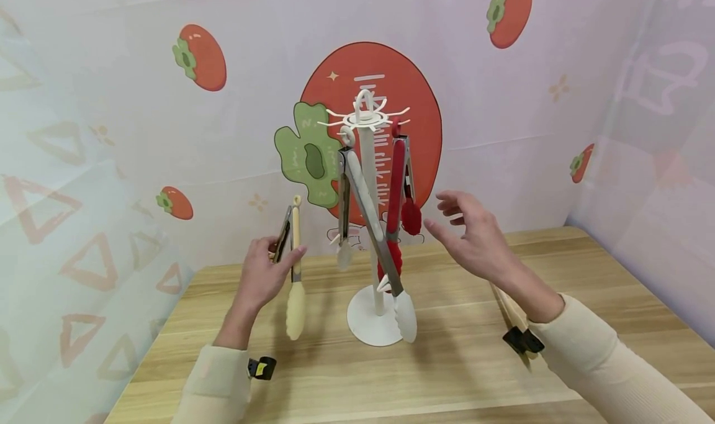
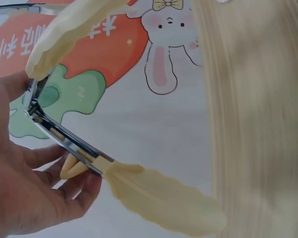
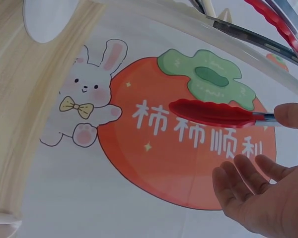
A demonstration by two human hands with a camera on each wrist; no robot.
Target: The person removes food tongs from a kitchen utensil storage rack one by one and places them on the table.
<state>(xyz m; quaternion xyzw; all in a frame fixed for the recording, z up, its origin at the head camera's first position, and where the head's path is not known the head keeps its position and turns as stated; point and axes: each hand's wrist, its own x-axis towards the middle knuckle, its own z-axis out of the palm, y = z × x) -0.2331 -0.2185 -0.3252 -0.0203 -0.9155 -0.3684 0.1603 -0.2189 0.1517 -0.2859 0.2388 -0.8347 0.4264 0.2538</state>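
Observation:
My left hand grips a pair of cream-yellow tongs, spread apart with scalloped tips facing down, to the left of the white rack. From the rack's hooks hang white-tipped tongs and red tongs, both spread. My right hand stands just right of the red tongs with its fingers loosely extended, and holds nothing. In the right wrist view, a red tip shows past the thumb; the head view shows a gap between them.
Another long, pale beige-handled tool lies on the wooden table, partly hidden under my right forearm. Several white hooks stick out around the rack's top. Behind stands a cloth wall printed with persimmons.

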